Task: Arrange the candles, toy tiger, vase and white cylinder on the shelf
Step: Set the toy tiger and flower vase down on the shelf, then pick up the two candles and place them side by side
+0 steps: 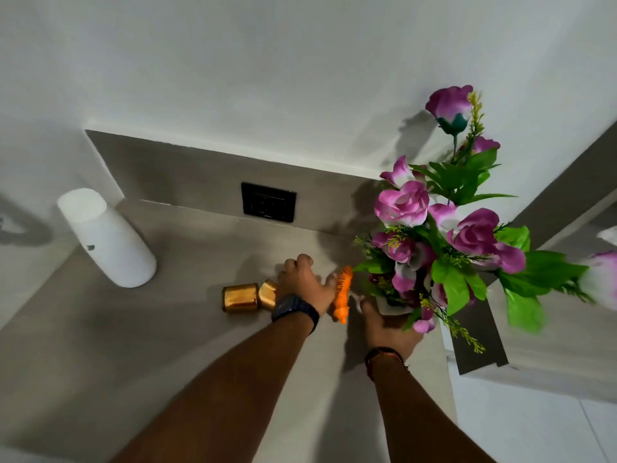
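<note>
Grey shelf [100, 329] held candles [248, 297] and cylinder [107, 237]; left hand [302, 282] pinched the tiger [343, 294] upright to stand it, right hand [389, 329] cupped the vase [392, 305] steady.

Shelf [100, 362] open left — flowers [450, 235] crowd right.
</note>
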A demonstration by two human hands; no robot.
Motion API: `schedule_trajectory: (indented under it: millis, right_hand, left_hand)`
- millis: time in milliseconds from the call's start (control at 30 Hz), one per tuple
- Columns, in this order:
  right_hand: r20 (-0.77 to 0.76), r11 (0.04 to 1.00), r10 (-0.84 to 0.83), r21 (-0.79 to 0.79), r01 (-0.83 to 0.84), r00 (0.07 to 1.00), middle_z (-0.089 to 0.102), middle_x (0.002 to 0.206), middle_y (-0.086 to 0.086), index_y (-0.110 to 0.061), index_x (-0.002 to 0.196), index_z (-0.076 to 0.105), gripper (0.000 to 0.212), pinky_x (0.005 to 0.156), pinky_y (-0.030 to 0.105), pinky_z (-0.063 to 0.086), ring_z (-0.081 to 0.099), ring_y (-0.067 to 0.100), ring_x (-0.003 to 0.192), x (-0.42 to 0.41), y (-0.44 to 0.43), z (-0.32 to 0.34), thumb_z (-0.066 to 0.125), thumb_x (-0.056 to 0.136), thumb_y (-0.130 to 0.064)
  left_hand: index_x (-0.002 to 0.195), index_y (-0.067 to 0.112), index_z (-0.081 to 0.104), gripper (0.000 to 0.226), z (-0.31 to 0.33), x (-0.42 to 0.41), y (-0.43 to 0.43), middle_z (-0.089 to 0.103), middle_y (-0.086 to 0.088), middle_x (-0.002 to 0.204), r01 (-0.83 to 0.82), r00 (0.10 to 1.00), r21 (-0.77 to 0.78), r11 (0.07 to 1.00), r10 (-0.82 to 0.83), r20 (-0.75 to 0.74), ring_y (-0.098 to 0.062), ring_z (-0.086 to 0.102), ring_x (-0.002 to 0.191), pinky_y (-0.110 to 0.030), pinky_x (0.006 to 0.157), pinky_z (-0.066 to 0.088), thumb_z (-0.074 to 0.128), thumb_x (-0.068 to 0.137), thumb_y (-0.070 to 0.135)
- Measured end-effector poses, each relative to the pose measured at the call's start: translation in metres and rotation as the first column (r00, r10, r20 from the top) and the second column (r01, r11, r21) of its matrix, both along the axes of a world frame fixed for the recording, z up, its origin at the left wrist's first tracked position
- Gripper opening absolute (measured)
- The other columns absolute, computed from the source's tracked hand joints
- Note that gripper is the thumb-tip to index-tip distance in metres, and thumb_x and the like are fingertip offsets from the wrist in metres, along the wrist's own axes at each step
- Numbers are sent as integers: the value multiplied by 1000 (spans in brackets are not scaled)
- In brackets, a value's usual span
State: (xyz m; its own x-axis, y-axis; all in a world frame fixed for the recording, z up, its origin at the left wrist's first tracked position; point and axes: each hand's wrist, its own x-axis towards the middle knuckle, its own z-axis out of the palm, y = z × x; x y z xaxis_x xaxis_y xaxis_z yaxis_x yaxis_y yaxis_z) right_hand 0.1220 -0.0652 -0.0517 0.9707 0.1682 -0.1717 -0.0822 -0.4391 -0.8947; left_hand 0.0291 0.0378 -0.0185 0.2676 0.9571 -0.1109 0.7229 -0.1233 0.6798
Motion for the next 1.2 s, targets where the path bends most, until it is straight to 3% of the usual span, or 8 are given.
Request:
schedule_trajectory:
  millis: [133,267,333,467,567,733,967,1200]
  right_hand:
    - [-44,928,-152,-351,127,987,49,123,30,5,125,41,90,94,54,39,44,45,118,-47,12,22,78,65,-50]
    - [306,968,-42,-225,115,951,54,98,32,4,106,47,58,75,55,46,53,49,92,-96,32,33,73,68,-31]
    - [417,973,184,-204,-105,890,56,101,28,1,109,49,51,78,53,50,54,45,95,-114,40,31,74,69,-17]
    - [203,652,734,-477,-589,649,51,125,14,-13,130,45,59,97,41,43,48,34,114,-123,58,22,70,77,-21]
    - [125,488,826,-646,-587,550,46,130,10,-20,133,43,58,96,40,42,44,31,116,-121,68,18,66,82,-34]
    - [112,413,856,-734,-538,505,51,125,11,-19,126,51,43,93,40,45,46,33,112,-114,84,14,61,86,-31]
    - [163,510,810,-670,-539,564,60,109,9,-19,113,62,44,88,38,46,51,31,103,-106,93,10,67,76,-44]
    - [185,797,588,-296,-526,787,70,99,8,-15,103,65,41,76,30,51,62,24,88,-101,96,2,77,70,-35]
  left_hand:
    - [109,17,58,41,10,-55,19,54,-9,115,68,997,117,991,-72,29,-29,49,108,-39,91,44,68,77,41]
    - [115,20,57,57,13,-108,38,51,-5,119,186,976,101,977,-172,-135,-28,46,112,-38,90,45,78,67,40]
    - [124,21,53,73,12,-128,44,50,-4,125,276,925,63,959,-247,-288,-27,44,115,-37,91,44,82,61,42]
    - [132,20,46,83,7,-144,54,48,-5,131,411,768,-29,911,-363,-528,-29,43,118,-42,96,42,81,61,46]
    - [128,18,50,72,2,-143,58,51,-5,128,465,716,-14,885,-385,-583,-29,44,116,-43,96,42,78,67,44]
    - [113,19,60,45,-6,-134,60,56,-6,119,478,745,82,874,-354,-566,-30,46,110,-42,91,42,72,74,36]
    - [107,18,63,40,-11,-138,64,59,-5,110,423,793,137,895,-293,-534,-30,51,104,-40,86,45,62,75,41]
    - [99,24,66,42,-24,-145,84,67,-3,98,96,995,131,987,-97,2,-24,61,89,-24,69,44,77,62,41]
